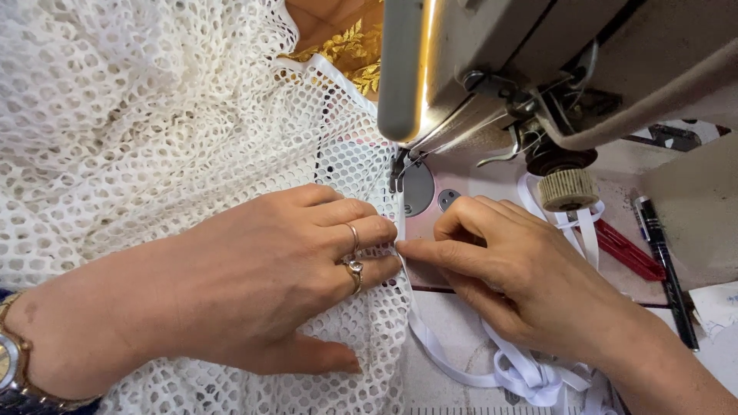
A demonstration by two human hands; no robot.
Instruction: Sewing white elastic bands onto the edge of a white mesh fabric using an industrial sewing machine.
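Nearest my view is the left wrist with its watch [11,361] at the bottom corner, and from it the left hand [269,284] lies flat, palm down, fingers loosely together, pressing the white mesh fabric [154,131] onto the bench [461,338]. It grips nothing; it only pins the cloth. Two rings [352,253] sit on one finger.

The right hand [507,269] comes in from the lower right, fingers curled and pinched narrow on the white elastic tape [461,369] where it meets the mesh edge, just in front of the presser foot [397,173] of the sewing machine [538,69]. The loose tape loops away toward the bench's near edge.

I judge the main risk to be the fingertips: both hands' tips sit close to the needle area, so a sudden feed could draw them under. The open mesh could also snag on the foot, or the tape could slip off the edge if the pinch loosens. A black pen [665,261] and red scissors handles [626,250] lie well clear to the right.
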